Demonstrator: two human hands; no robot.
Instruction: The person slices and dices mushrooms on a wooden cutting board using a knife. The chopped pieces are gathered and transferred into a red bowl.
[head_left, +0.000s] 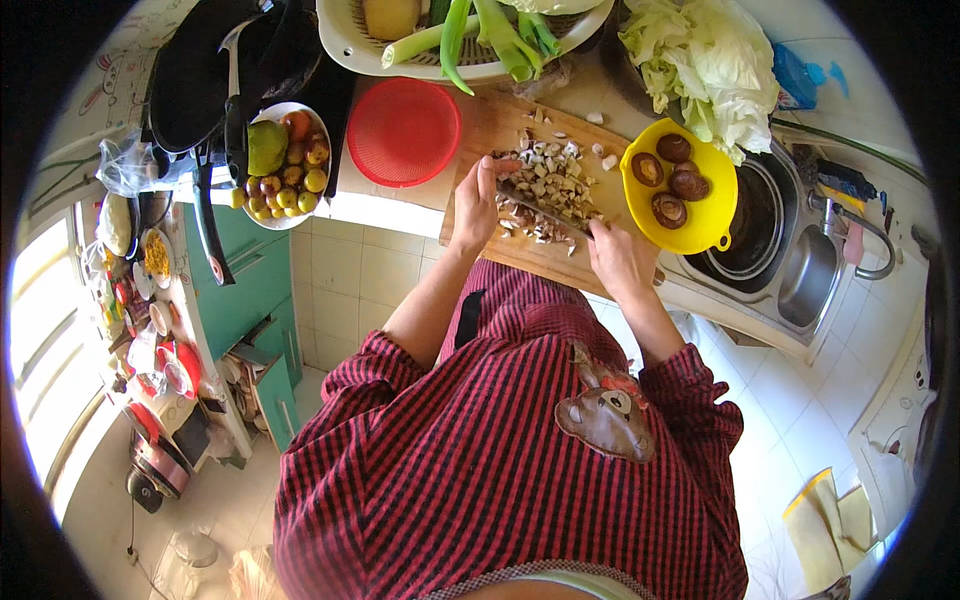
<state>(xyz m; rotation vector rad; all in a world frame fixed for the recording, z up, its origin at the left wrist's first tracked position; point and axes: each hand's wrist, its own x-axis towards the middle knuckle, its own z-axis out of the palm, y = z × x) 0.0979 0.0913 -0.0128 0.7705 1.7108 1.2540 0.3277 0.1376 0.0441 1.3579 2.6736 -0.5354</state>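
Note:
My right hand (621, 259) grips the handle of a kitchen knife (546, 213), its blade slanting up and left over a wooden cutting board (465, 217). My left hand (478, 201) is at the far end of the blade, thumb and fingers extended; whether it presses on the blade is hard to see. Diced mushrooms (559, 176) lie in a loose heap beyond the blade, and more bits are scattered on the near side. To the right, a yellow plastic colander (637, 214) holds several whole brown mushrooms (688, 184), partly over the board's edge.
A red plastic basket (403, 131) stands left of the board, near a bowl of fruit (279, 219). Behind are a white basket (334, 37) with leeks and a leafy lettuce (705, 60). A sink (810, 289) is at right; a wok (184, 90) is at left.

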